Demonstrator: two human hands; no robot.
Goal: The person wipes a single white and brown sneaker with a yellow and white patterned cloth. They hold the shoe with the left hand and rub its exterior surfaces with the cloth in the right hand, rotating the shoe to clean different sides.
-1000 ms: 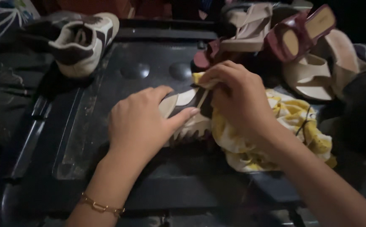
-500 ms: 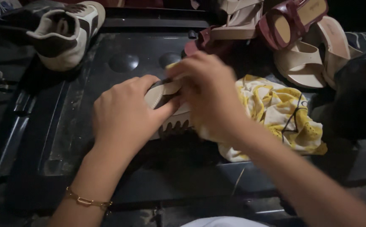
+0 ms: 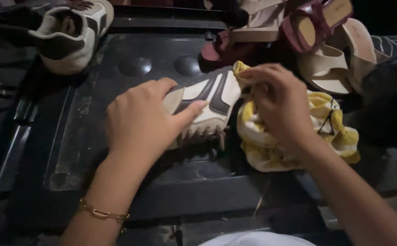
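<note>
Head view: left hand clamps the sneaker; right hand pinches the yellow cloth against it. Hard rubbing could twist the shoe free.

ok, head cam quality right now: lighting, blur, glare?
Head view: dim, light falls mainly on both hands and the sneaker; frame edges sink into black. Left hand fairly sharp, right hand slightly soft. Faint sheen on the dark lid, no harsh glare.

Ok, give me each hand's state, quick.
Left hand: closed on the cream and dark sneaker, pinning it down.
Right hand: closed on the yellow and white cloth.
</note>
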